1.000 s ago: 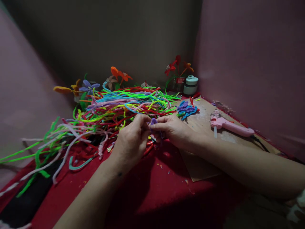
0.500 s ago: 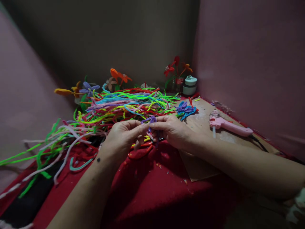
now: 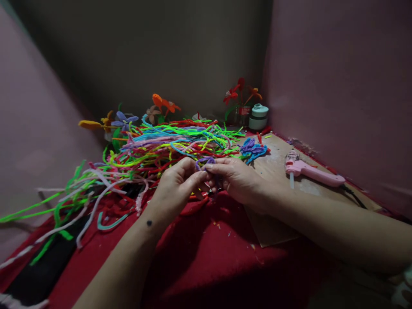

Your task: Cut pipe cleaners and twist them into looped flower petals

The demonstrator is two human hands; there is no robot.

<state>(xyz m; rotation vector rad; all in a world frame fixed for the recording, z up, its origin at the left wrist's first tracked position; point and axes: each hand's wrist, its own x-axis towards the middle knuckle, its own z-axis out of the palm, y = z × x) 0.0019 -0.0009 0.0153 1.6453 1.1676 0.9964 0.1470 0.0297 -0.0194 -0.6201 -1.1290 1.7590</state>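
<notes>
At the centre of the frame, the left hand [image 3: 175, 184] and right hand [image 3: 240, 180] meet, both pinching a looped purple stem [image 3: 206, 160]. Behind them, left of centre, spreads a pile [image 3: 180, 137] of bright stems. At the right, a pink glue gun [image 3: 317, 172] lies on a brown board [image 3: 275, 152].

Got pipe cleaner pile [image 3: 180, 138] left of board [image 3: 273, 161], flowers [image 3: 158, 101] behind; glue gun [image 3: 315, 172] on board, bundle [image 3: 253, 148] left of gun, jar [image 3: 258, 123] behind bundle; strand [image 3: 205, 159] between left hand [image 3: 176, 182] and right hand [image 3: 238, 179], before pile.
</notes>
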